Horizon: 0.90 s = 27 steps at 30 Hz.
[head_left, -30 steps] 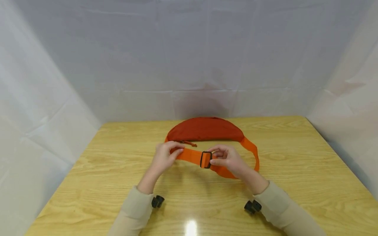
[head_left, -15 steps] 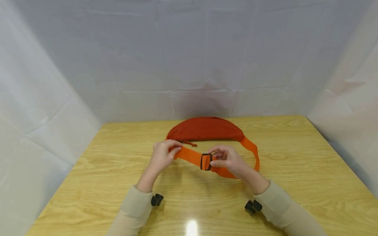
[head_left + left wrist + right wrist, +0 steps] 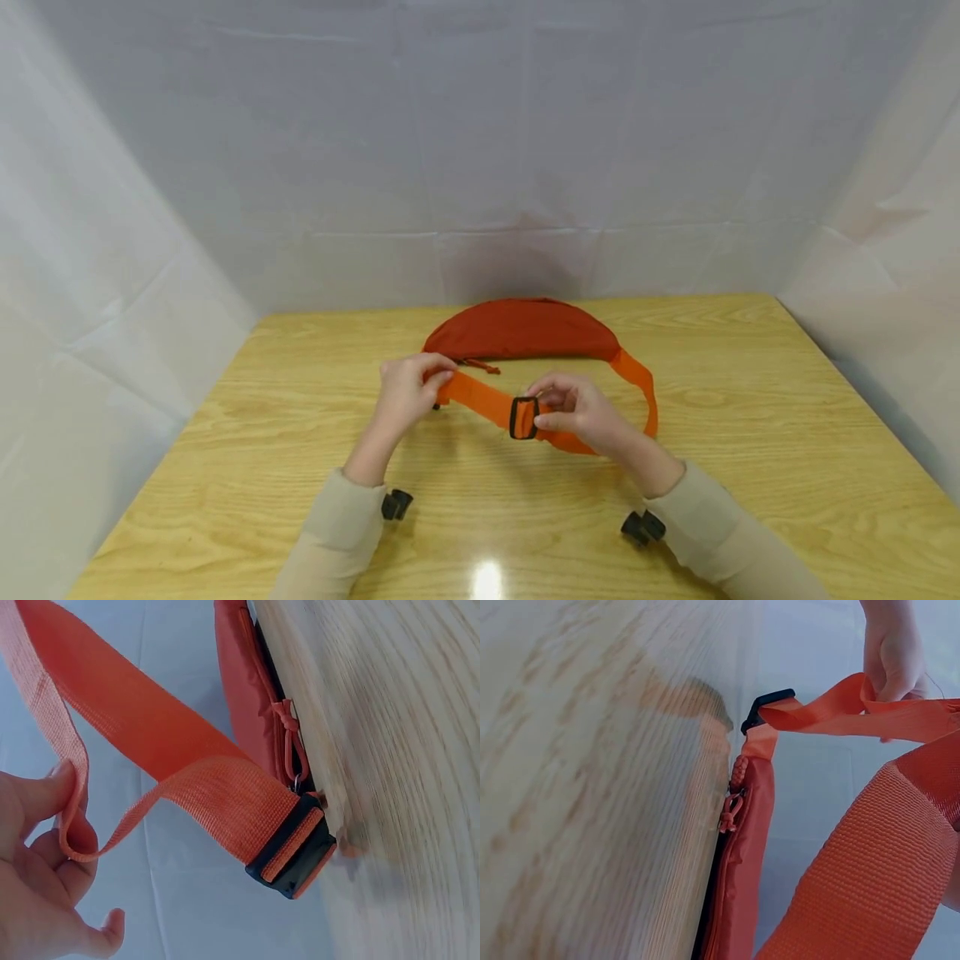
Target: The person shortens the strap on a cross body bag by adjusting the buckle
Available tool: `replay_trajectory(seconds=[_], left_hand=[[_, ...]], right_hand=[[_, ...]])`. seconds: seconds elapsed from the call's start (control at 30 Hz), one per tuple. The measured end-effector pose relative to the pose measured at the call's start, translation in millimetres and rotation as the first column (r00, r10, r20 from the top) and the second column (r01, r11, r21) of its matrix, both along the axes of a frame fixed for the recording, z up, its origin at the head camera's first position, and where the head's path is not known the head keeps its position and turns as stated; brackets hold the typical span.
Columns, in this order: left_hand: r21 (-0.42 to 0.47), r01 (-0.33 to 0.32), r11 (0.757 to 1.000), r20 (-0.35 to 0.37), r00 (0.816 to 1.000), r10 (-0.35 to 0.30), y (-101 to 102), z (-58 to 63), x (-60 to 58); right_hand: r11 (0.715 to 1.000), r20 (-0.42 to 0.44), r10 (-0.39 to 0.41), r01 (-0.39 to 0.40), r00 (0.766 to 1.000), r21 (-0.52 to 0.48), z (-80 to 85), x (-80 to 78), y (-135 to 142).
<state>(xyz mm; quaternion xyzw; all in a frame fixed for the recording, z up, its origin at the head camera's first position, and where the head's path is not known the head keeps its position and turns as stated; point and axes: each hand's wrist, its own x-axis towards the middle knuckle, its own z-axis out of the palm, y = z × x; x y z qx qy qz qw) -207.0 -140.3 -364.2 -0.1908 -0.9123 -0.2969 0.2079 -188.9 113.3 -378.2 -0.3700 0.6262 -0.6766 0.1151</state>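
A red waist bag (image 3: 521, 331) lies at the back of the table, its orange strap (image 3: 480, 398) looped toward me. My left hand (image 3: 405, 393) pinches the strap between thumb and fingers; in the left wrist view that hand (image 3: 41, 855) holds a folded bend of webbing. With thumb and fingertips, my right hand (image 3: 588, 414) grips a black slider buckle (image 3: 524, 417) at its right edge. Between both hands the strap slopes down to the right, above the table. Another black buckle (image 3: 292, 847) sits where the strap meets the bag. Webbing mostly hides the right hand in its wrist view.
The wooden table (image 3: 225, 467) ends at a pale sheet (image 3: 480, 150) hanging behind it, with more sheeting at both sides. A corded zipper pull (image 3: 480, 365) hangs from the bag's front edge. Black camera mounts (image 3: 642, 527) sit at both wrists.
My left hand has shifted a little left, holding the strap. The slider buckle and the right fingertips have dropped slightly, and the strap between the hands slopes more steeply. The bag stays put.
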Motion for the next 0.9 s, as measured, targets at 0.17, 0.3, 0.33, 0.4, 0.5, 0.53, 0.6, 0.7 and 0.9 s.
replay_trajectory(seconds=[0.17,0.3,0.33,0.4,0.5,0.53,0.6,0.7,0.9], left_hand=[[0.028,0.016,0.999,0.035,0.999,-0.017,-3.0,0.6,-1.0],[0.037,-0.002,0.999,0.049,0.999,0.000,-4.9,2.3,-1.2],[0.036,-0.011,0.999,0.054,0.999,0.009,-5.4,2.7,-0.9],[0.035,-0.028,0.999,0.067,0.997,0.025,-6.4,3.2,-0.6],[0.029,-0.044,0.999,0.086,0.995,0.042,-6.8,3.9,0.1],[0.028,-0.048,0.998,0.090,0.995,0.045,-6.7,4.3,0.2],[0.027,-0.057,0.998,0.098,0.994,0.054,-6.0,5.3,-0.2],[0.020,-0.076,0.997,0.110,0.991,0.073,-4.7,6.0,-1.1],[-0.029,-0.129,0.991,0.073,0.989,0.131,-4.7,1.7,-5.5]], right_hand=[[1.000,-0.003,0.004,-0.004,1.000,0.000,0.1,0.0,0.0],[1.000,-0.027,0.025,-0.025,0.999,-0.006,-0.5,0.1,0.3],[0.999,-0.038,0.033,-0.033,0.999,-0.010,-0.8,0.2,0.3],[0.999,-0.059,0.046,-0.047,0.997,-0.015,-1.4,0.3,0.5],[0.999,-0.074,0.052,-0.053,0.996,-0.015,-2.0,0.5,0.3],[0.999,-0.077,0.051,-0.052,0.996,-0.012,-2.2,0.4,0.3],[0.999,-0.083,0.050,-0.050,0.995,-0.007,-2.4,0.2,0.1],[0.999,-0.089,0.047,-0.047,0.995,-0.005,-2.9,-0.2,-0.6],[0.998,-0.126,0.059,-0.060,0.990,-0.008,-7.2,-0.5,-3.3]])
